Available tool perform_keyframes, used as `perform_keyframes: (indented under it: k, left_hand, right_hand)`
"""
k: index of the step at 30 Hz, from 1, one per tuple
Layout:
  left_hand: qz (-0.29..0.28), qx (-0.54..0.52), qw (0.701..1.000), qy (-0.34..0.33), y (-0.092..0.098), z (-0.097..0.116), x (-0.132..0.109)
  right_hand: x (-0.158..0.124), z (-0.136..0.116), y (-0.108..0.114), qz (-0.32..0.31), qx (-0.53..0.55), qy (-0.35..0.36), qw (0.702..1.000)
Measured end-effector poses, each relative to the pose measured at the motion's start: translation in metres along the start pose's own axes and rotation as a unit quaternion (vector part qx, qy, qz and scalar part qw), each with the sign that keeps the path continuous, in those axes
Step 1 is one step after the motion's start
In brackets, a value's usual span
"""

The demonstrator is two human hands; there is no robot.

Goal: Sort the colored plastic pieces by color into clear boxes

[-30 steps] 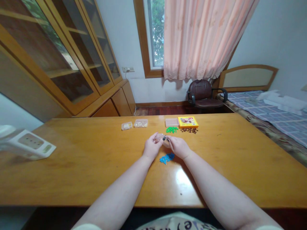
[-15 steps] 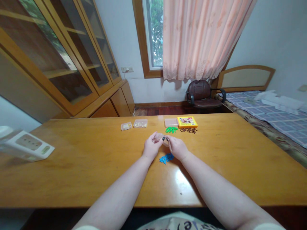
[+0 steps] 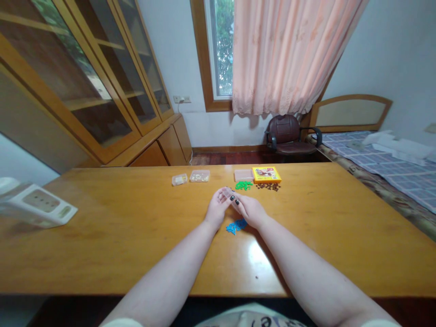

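Observation:
Between my two hands is a small clear plastic box, tilted above the table. My left hand wraps round its left side. My right hand grips the right side, with dark-painted thumbnails meeting at the middle. The fingers partly cover the box, and I cannot tell whether it has anything in it. Just below my hands lies a loose heap of small blue pieces. Beyond them are a heap of small green pieces and a scatter of brown pieces.
At the table's far side stand a yellow printed box, an open clear tray and two clear containers with pale pieces. A white device sits at the left. A dark speck lies near the front edge.
The clear box has turned and tilted between my hands, so more of its side shows. My right fingers have shifted round it. The heaps on the table look unchanged.

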State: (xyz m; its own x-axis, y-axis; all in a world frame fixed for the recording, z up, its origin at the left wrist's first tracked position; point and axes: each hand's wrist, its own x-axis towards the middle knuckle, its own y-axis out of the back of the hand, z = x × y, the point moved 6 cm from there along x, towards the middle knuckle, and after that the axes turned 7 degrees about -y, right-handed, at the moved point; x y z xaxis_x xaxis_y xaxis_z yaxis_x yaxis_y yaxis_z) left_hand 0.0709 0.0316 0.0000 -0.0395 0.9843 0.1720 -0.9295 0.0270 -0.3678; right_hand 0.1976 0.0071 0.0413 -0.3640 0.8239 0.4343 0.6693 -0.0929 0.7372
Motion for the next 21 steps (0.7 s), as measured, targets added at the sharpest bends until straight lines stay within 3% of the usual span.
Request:
perform_keyframes:
  k: [8, 16, 21]
  left_hand:
    - [-0.007, 0.027, 1.000, 0.005, 0.002, 0.007, 0.001]
    - [-0.007, 0.021, 1.000, 0.001, -0.001, 0.007, 0.000]
    - [-0.029, 0.026, 0.999, -0.006, -0.004, 0.006, -0.003]
  right_hand:
    - [-0.003, 0.002, -0.001, 0.035, -0.033, 0.019, 0.999]
    - [-0.005, 0.000, -0.002, 0.057, -0.065, -0.010, 0.996]
    - [-0.007, 0.016, 0.006, 0.123, 0.006, -0.091, 0.988]
